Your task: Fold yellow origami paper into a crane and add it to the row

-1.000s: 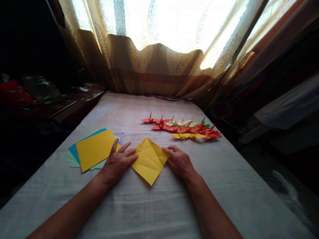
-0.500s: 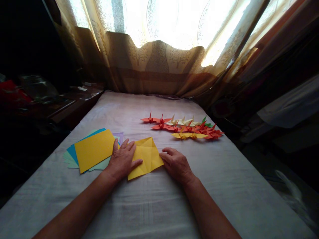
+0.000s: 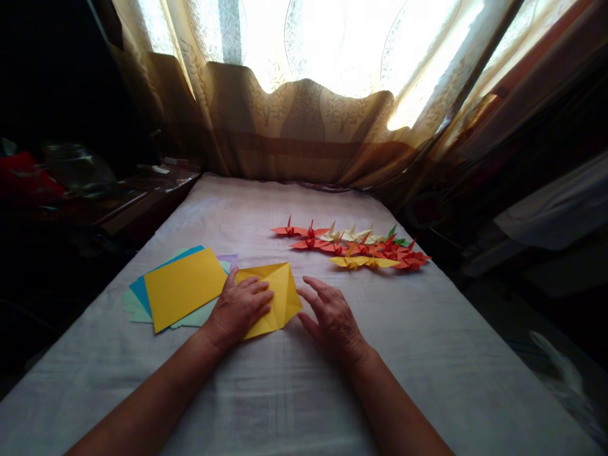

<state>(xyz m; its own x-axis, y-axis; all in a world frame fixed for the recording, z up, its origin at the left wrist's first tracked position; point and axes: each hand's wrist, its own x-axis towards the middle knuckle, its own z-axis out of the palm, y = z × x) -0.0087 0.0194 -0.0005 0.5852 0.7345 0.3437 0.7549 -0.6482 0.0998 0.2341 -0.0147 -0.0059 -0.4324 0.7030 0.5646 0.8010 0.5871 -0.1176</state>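
A creased yellow paper square [image 3: 280, 292] lies on the white cloth-covered table [image 3: 294, 386]. My left hand [image 3: 240, 307] rests flat on the square's left part, fingers stretched out over it. My right hand [image 3: 330, 316] hovers or lies just right of the square, fingers spread, holding nothing. A fanned stack of coloured sheets [image 3: 183, 288], yellow on top with blue and pale green beneath, lies directly left of my left hand.
A cluster of folded paper cranes [image 3: 354, 247], red, orange, yellow and cream, sits at the table's right rear. Patterned curtains [image 3: 304, 120] hang behind the table with bright window light. A dark cluttered side table [image 3: 118, 196] stands at the left.
The yellow square has turned and slid left, from a diamond between both hands to lying under my left hand. My right hand has let go of its corner and spread its fingers.
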